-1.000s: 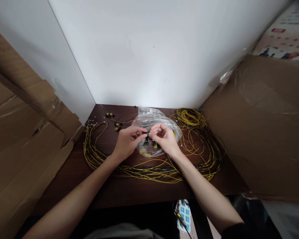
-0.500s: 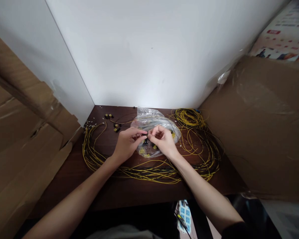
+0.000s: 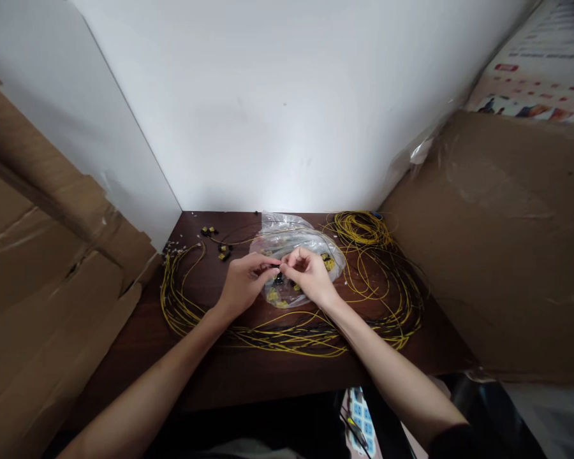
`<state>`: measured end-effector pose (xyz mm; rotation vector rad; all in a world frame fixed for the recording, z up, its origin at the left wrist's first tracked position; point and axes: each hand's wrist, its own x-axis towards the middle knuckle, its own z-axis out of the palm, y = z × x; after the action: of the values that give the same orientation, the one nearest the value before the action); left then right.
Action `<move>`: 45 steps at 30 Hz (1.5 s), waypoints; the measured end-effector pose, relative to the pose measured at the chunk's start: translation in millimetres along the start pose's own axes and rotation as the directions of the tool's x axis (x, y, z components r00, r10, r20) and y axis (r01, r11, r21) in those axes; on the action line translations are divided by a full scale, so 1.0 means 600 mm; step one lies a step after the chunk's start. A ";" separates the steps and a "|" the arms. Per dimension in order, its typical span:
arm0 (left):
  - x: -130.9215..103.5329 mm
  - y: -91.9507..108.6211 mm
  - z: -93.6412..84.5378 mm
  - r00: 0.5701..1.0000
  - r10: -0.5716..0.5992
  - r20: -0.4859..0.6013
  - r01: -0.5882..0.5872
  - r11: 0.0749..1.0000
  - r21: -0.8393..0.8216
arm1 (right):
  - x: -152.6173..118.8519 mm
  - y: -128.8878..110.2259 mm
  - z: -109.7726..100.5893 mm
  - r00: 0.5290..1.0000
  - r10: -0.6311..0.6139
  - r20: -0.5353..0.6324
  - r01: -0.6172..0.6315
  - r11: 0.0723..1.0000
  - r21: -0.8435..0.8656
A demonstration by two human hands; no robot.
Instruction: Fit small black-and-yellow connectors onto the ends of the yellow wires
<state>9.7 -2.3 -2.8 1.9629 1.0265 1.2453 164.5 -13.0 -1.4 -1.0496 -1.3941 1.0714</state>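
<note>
Above the clear plastic bag, my left hand pinches a small black part between thumb and fingertips. My right hand is closed in a pinch at the part's other end, its fingertips almost meeting the left ones. What exactly the part is stays too small and covered to tell. Small yellow-and-black pieces lie in the bag under the hands. A long bundle of yellow and black wires curves across the table in front of the bag, passing below both forearms.
A coil of yellow wire lies at the back right of the dark wooden table. Loose yellow-and-black pieces and white bits are at the left. Cardboard stands on both sides, a white wall behind. A power strip is below the front edge.
The view has shifted slightly. Both hands stay pinched together over the bag, with only a small movement of the fingers around the black part.
</note>
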 end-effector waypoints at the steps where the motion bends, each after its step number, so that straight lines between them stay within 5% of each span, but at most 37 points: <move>1: 0.000 -0.001 0.000 1.000 -0.028 0.002 0.028 0.999 -0.018 | 0.001 0.001 -0.001 1.000 0.004 0.000 -0.004 1.000 0.000; 9: 0.007 -0.003 -0.002 0.989 -0.145 -0.042 0.140 0.985 -0.096 | 0.002 -0.012 -0.009 0.989 0.144 0.039 -0.144 0.989 -0.024; 26: 0.006 0.002 -0.002 0.969 -0.246 0.024 0.246 0.947 -0.205 | -0.001 -0.013 -0.008 0.987 0.148 0.070 -0.143 0.987 -0.074; 34: 0.008 0.010 -0.006 0.955 -0.295 0.010 0.287 0.918 -0.276 | -0.002 -0.007 -0.013 0.999 0.026 0.040 -0.017 0.976 -0.215; 45: 0.010 0.016 -0.005 0.940 -0.338 0.052 0.333 0.870 -0.365 | 0.000 -0.012 -0.008 0.998 0.041 0.041 -0.034 0.988 -0.152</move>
<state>11.2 -1.8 8.7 1.4199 1.0032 1.1564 168.9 -14.5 5.7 -1.1719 -1.5152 1.0338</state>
